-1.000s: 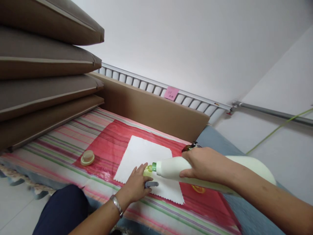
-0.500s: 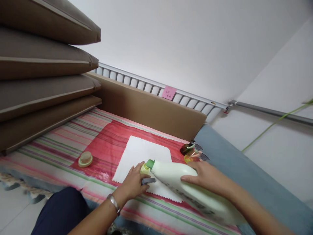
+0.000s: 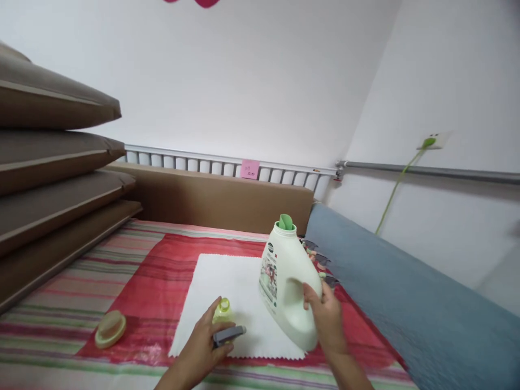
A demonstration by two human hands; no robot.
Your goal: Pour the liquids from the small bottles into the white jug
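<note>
At the far left, a stack of brown cushions (image 3: 49, 179) rises beside the striped mat (image 3: 60, 303), and a small round cap (image 3: 110, 329) lies alone on the stripes, well apart from both hands. Further right, a white cloth (image 3: 227, 287) with a zigzag edge is spread flat on the red sheet (image 3: 170, 271).

Over the near edge of that cloth, the left hand (image 3: 203, 346) is closed around a small yellow-green spray bottle (image 3: 222, 311); the fingers wrap its body, the clear top pokes up above them, and the grey trigger (image 3: 229, 334) juts out to the right past the fingertips. The little bottle sits on or just over the cloth; which of the two cannot be told.

Just right of it stands a big white detergent jug (image 3: 284, 281), upright with a slight lean, its base resting on the cloth's right side and its green spout (image 3: 285, 221) uncapped at the top. The right hand (image 3: 325, 319) clasps the jug low on its right flank, thumb on the front face and fingers curled behind. Jug and spray bottle are near each other but not touching.

Behind the jug, a few small bottles (image 3: 320, 265) lie partly hidden against the blue-grey cushion (image 3: 390, 287), which fills the right side below a green cable (image 3: 396, 184) running up to a wall socket.
</note>
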